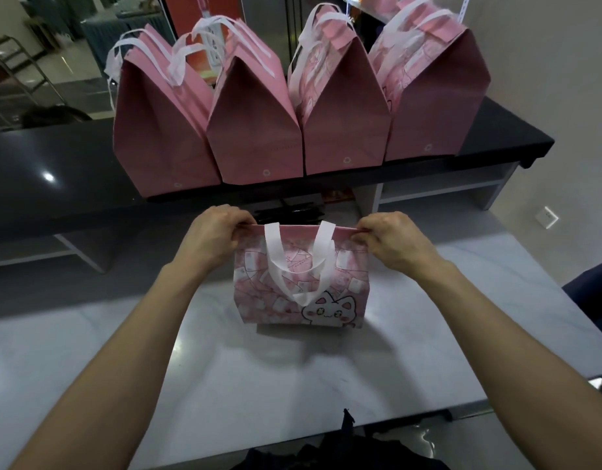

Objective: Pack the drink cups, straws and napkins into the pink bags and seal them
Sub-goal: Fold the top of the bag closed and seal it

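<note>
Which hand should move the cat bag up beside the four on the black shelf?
Probably right. Both the left hand and right hand pinch the cat bag's top corners, but the shelf's bare end lies right of the four bags.

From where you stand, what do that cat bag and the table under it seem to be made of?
The cat bag looks like matte non-woven fabric: soft creases, no shine, floppy white handles. The table looks like polished marble or a marble-look slab: pale grey veins and glossy reflections. Which, I cannot tell.
</note>
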